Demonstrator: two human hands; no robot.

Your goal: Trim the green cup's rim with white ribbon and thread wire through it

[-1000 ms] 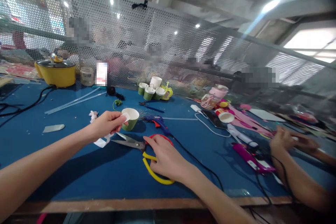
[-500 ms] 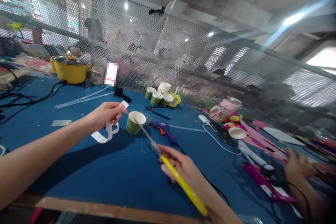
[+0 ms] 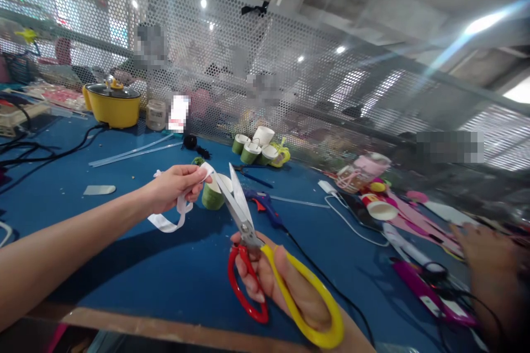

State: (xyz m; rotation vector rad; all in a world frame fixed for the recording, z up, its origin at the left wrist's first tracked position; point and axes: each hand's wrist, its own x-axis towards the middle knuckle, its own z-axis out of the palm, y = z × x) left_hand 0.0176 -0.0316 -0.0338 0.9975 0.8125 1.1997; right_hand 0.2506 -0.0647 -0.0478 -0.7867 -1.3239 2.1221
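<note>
My left hand [image 3: 176,186] pinches a strip of white ribbon [image 3: 169,223], whose loose end curls down toward the blue table [image 3: 124,265]. My right hand [image 3: 276,281] grips scissors [image 3: 248,234] with one red and one yellow handle. Their blades are spread apart, and the ribbon's held end lies between them. A green paper cup [image 3: 214,197] stands just behind the ribbon and the blades.
A blue glue gun [image 3: 265,204] with a black cord lies behind the scissors. Several green cups [image 3: 253,150] stand at the mesh wall, a yellow pot [image 3: 112,105] at far left. Another person's hand [image 3: 492,253] works at right among pink tools and a phone [image 3: 356,201].
My right hand lifted the scissors off the table, turned them upright and spread the blades at the ribbon. My left hand rose slightly with the ribbon.
</note>
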